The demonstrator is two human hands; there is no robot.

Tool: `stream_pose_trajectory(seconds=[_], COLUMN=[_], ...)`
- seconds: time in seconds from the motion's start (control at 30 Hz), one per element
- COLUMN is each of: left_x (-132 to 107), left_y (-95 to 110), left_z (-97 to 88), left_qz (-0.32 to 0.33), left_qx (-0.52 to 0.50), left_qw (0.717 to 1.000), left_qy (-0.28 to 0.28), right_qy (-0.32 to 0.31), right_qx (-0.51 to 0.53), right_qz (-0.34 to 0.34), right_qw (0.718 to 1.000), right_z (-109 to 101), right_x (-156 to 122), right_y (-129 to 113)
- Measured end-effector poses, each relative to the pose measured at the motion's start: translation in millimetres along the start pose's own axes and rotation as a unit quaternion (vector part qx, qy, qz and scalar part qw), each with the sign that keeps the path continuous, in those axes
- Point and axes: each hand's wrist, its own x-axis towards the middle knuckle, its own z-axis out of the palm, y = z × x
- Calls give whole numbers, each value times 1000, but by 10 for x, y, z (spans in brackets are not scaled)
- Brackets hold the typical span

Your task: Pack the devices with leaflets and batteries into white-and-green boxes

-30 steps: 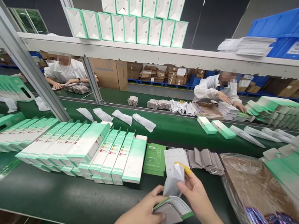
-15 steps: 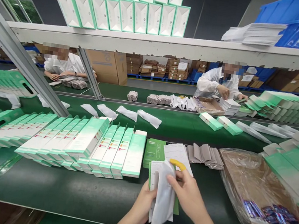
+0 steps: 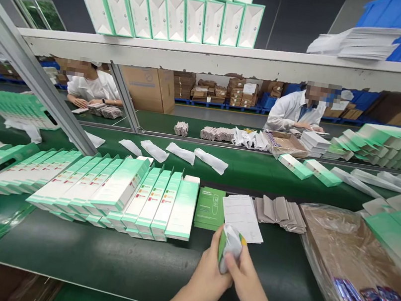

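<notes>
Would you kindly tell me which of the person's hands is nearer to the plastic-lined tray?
Right. The right hand is apart from the plastic-lined tray, to its left; the left hand is farther left.

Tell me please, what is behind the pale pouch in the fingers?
A green strip shows at the left edge of the pouch; beyond lies a white sheet. Anything else is covered by the pouch and fingers.
</notes>
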Motion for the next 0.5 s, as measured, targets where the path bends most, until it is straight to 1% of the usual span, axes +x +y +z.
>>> stream_pose_trajectory(seconds=[0.03, 0.1, 0.17, 0.23, 0.3, 0.37, 0.43, 0.5], left_x=[4, 7, -5, -38, -89, -138, -164, -159], left_y=[-22, -64, -72, -36, 20, 59, 59, 18], left_z=[17, 32, 6, -68, -172, -271, -332, -346], left_qz=[-1, 17, 47, 66, 65, 70, 85, 100], left_qx=[39, 97, 142, 181, 230, 292, 363, 441], left_qw=[999, 995, 989, 979, 963, 942, 918, 887], left_qy=[3, -2, -23, -72, -122, -147, -137, -99], right_qy=[20, 46, 70, 80, 92, 108, 115, 107], right_qx=[7, 19, 37, 73, 116, 152, 173, 189], right_qz=[-1, 6, 13, 13, 10, 14, 29, 47], right_qw=[1000, 999, 997, 994, 989, 982, 978, 975], right_z=[47, 100, 81, -4, -120, -220, -267, -255], right_x=[-34, -60, -25, 57, 153, 227, 263, 265], right_y=[24, 36, -7, -95, -203, -299, -361, -387])
